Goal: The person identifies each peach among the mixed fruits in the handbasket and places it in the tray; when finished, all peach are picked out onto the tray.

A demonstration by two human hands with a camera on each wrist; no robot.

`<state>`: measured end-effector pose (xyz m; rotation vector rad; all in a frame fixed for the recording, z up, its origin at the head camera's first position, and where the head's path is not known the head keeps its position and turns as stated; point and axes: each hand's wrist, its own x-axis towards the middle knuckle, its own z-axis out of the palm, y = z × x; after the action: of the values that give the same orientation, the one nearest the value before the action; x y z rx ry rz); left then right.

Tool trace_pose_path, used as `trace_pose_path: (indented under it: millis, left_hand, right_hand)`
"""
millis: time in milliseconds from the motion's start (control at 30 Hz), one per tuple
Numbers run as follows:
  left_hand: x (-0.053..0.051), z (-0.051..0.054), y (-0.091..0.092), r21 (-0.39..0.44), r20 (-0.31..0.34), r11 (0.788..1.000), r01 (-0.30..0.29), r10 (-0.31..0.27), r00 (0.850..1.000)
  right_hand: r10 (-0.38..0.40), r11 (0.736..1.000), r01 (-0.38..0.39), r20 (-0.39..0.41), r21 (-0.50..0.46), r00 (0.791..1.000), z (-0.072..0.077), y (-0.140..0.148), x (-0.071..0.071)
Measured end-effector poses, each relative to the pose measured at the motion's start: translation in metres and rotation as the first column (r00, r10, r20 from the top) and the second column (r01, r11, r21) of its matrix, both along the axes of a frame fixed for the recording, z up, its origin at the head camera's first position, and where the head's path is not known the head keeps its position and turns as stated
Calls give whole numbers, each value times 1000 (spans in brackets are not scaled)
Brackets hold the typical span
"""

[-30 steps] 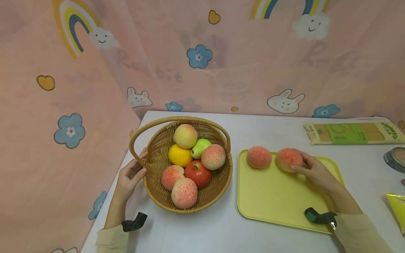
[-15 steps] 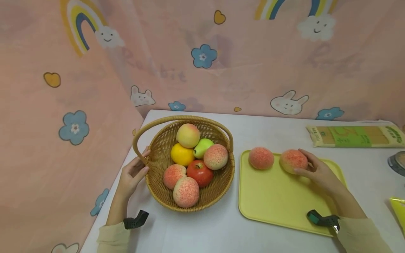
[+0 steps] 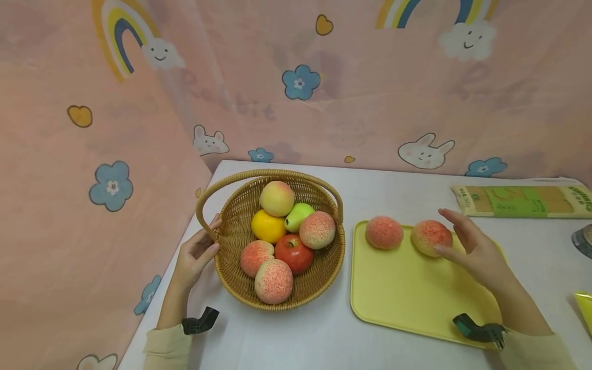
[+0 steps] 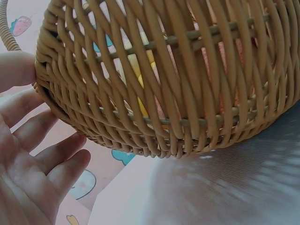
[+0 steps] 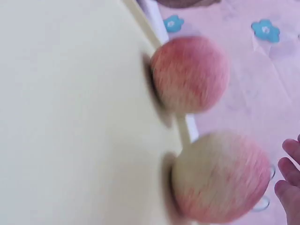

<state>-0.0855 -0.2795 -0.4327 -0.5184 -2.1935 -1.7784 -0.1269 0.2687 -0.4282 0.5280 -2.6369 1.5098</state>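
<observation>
My left hand [image 3: 190, 262] touches the outer left side of a wicker basket [image 3: 226, 280] near its handle base. In the left wrist view its fingers [image 4: 40, 129] are spread against the weave. The basket holds several peaches [image 3: 274, 281], a red apple [image 3: 294, 254], a green pear [image 3: 298, 217] and an orange-yellow fruit [image 3: 268, 226]. My right hand [image 3: 481, 259] is spread beside a peach [image 3: 432, 238] on a yellow tray [image 3: 407, 293]. Its fingers stand apart from that peach in the right wrist view; the thumb tip lies close to it in the head view. Another peach [image 3: 384, 232] sits left on the tray.
A pack of noodles [image 3: 522, 201] lies at the back right of the white table [image 3: 319, 339]. At the right edge are a round jar [image 3: 584, 240] and a yellow packet [image 3: 585, 311], both cut off. A patterned cloth [image 3: 351, 103] hangs behind.
My right hand has let go of the peach, its fingers spreading and drawing back to the right. The peach stays on the tray. The left hand keeps its place; the head view shifts slightly.
</observation>
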Motion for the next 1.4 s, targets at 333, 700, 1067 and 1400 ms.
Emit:
trace_pose_path:
  millis: [333, 700, 1067, 1400]
  left_hand:
    - [0, -2, -2, -20, 6, 1000, -13, 13, 1000]
    - [-2, -5, -3, -27, 23, 1000, -6, 7, 1000]
    - [-3, -7, -3, 4, -20, 1000, 18, -18, 1000]
    - [-3, -4, -2, -34, 11, 999, 0, 1, 1000]
  right_hand:
    - [247, 966, -250, -58, -59, 967, 42, -62, 13]
    - [453, 891, -454, -44, -3, 890, 78, -133, 14]
    - [521, 853, -522, 40, 4, 853, 100, -205, -16]
    - [514, 855, -518, 146, -15, 845, 109, -251, -53]
